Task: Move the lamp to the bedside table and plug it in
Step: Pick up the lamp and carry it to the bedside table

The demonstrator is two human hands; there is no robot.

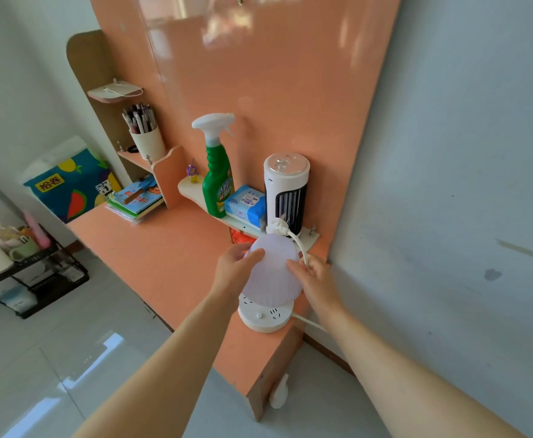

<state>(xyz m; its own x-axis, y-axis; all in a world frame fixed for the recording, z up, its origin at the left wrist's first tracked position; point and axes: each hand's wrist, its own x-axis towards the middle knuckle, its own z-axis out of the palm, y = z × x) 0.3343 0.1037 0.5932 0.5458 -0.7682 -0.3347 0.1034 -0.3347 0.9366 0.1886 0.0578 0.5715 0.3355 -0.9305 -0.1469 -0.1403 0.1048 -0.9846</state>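
Orange laminate desk (151, 257), glossy, running along a grey wall, with a low shelf (195, 192) at its back carrying a green spray bottle (217, 172), a blue tissue pack (246, 205) and a white tower fan (285, 191). Near the desk's end corner, just below the fan, the lamp (273, 276): pale ribbed dome shade over a round white base with socket slots. Upright, long axis vertical, squarely between both palms. Left hand (236, 267) cupped against the shade's left flank, fingers curled on it. Right hand (317, 279) equally near, fingertips on the right edge and pinching the white cord (300, 245) looping up toward the fan. Likely a straight lift from here, provided the cord comes free; its plug end not clearly traceable.
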